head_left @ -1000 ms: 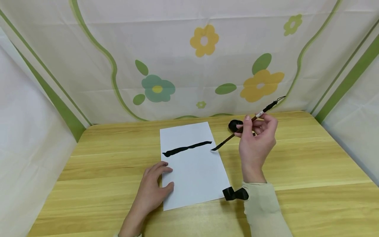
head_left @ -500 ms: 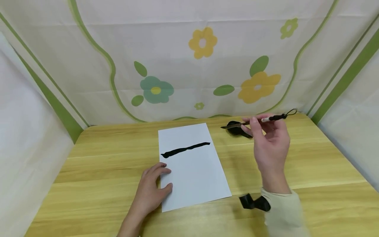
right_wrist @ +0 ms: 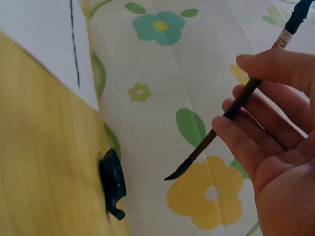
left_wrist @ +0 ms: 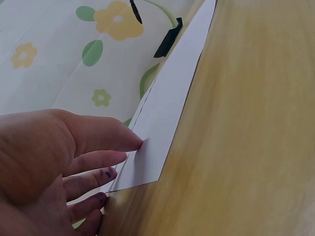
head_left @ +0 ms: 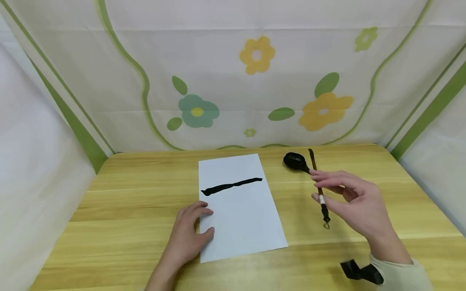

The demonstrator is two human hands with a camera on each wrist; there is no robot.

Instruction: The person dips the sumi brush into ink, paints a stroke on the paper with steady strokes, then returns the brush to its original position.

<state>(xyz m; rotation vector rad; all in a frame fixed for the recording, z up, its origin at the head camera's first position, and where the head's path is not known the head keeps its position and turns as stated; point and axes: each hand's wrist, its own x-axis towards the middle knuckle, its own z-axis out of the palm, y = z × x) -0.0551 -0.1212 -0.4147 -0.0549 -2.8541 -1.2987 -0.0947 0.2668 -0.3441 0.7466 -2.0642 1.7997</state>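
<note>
In the head view, my left hand (head_left: 188, 232) rests on the left edge of a white sheet of paper (head_left: 240, 222), its fingers loosely spread. A thick black stroke (head_left: 233, 185) runs across the upper part of the sheet. To the right, my right hand (head_left: 351, 200) holds a calligraphy brush (head_left: 323, 210) above the table, bristles pointing away from me. The right wrist view shows the brush (right_wrist: 199, 147) pinched between thumb and fingers, its dark tip touching nothing. A black spoon (head_left: 295, 161) lies just left of the brush; my right fingertips hide its handle end.
The wooden table (head_left: 138, 194) ends at the back against a white cloth (head_left: 218, 60) printed with flowers. More cloth hangs on the left and right sides. A black piece (head_left: 360, 272) juts from the right sleeve's cuff.
My right hand moves right and toward me with the brush, away from the paper and past the spoon. The brush turns from slanting left to pointing away. My left hand stays put.
</note>
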